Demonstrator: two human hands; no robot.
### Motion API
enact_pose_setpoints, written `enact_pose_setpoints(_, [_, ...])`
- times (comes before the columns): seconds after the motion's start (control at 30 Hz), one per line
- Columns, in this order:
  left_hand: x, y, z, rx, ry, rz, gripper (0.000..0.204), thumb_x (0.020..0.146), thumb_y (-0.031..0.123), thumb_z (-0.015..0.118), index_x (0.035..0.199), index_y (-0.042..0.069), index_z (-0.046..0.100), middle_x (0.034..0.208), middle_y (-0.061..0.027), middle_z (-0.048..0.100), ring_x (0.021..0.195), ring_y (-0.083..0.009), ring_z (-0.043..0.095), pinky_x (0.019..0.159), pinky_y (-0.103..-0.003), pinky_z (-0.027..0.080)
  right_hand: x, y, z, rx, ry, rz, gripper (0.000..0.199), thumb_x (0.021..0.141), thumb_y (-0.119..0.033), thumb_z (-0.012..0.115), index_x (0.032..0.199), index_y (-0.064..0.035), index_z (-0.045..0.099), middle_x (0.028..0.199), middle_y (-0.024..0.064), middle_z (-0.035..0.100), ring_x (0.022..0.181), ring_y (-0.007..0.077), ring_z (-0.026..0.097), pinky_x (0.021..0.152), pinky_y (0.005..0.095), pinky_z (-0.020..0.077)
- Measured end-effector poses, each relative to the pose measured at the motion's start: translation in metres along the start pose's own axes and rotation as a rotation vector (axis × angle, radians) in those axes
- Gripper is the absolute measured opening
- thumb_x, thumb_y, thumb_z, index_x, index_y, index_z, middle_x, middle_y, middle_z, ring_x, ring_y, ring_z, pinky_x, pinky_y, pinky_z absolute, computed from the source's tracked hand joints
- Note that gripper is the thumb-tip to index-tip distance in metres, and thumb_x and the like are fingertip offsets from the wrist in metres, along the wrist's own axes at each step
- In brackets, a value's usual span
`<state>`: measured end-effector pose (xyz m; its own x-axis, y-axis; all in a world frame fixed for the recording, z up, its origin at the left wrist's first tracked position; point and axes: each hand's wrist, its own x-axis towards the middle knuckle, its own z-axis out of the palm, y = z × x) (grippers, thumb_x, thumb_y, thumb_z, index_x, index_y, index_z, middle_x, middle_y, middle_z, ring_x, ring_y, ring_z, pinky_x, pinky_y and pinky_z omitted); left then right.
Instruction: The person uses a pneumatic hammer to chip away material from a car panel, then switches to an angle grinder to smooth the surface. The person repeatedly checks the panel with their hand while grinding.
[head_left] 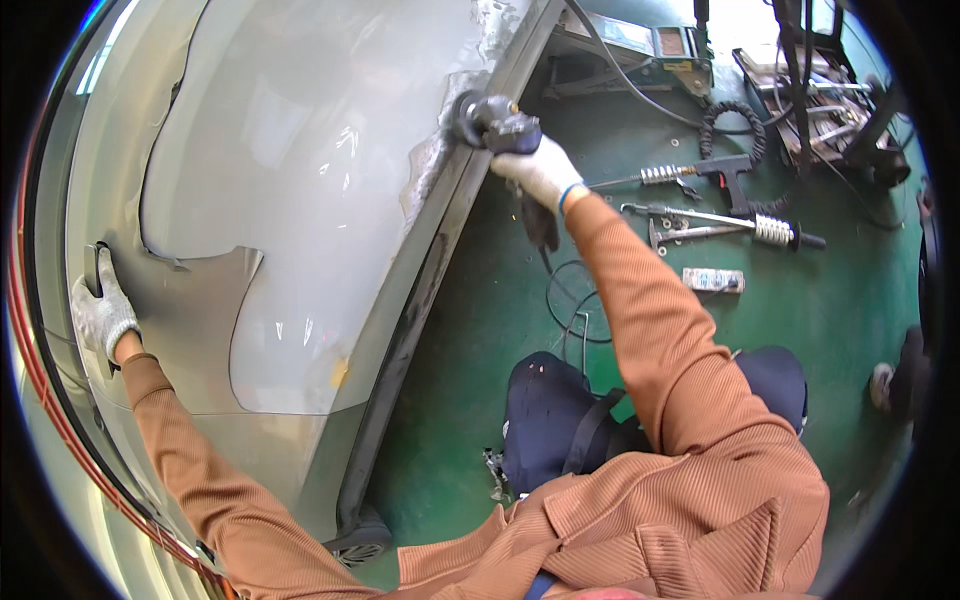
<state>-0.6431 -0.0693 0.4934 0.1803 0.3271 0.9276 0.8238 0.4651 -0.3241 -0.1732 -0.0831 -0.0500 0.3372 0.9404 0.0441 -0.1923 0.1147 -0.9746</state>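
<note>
A car's side panel in silver-grey spreads across the left half, with a paler, ragged-edged area in its middle. My right hand, in a white glove, is closed around a dark angle grinder. The grinder's round disc is at the panel's lower edge, beside a scraped, bare-looking strip; whether it touches cannot be made out. At the far left, my gloved left hand grips a dark door handle; some of its fingers are hidden.
A slide hammer and a gun-shaped tool with a coiled cable lie on the green floor. Near them is a white power strip. A tool cart stands at the far right, and another person's shoe shows below it.
</note>
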Motion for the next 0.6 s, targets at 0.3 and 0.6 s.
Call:
enact_pose_setpoints(0.3, [-0.017,0.014,-0.023,0.03,0.05,-0.036,0.094,0.09,0.093,0.058,0.131,0.012,0.08,0.128,-0.0143,0.08,0.119,-0.0357,0.076,0.101,-0.053,0.059,-0.137,0.035,0.151,-0.064,0.0,-0.067,0.069,0.08,-0.034,0.085,0.138,-0.0031,0.067,0.13,0.0259,0.075,0.126,0.0445,0.071,0.109,0.0435,0.0557])
enact_pose_setpoints(0.6, [-0.013,0.02,-0.013,0.079,0.118,-0.091,0.098,0.09,0.097,0.052,0.146,0.019,0.073,0.143,-0.0121,0.075,0.132,-0.0346,0.071,0.108,-0.055,0.055,-0.085,-0.036,0.068,-0.244,-0.023,0.024,0.044,0.083,-0.037,0.077,0.115,-0.0075,0.076,0.106,0.0193,0.079,0.097,0.034,0.076,0.091,0.0427,0.0594])
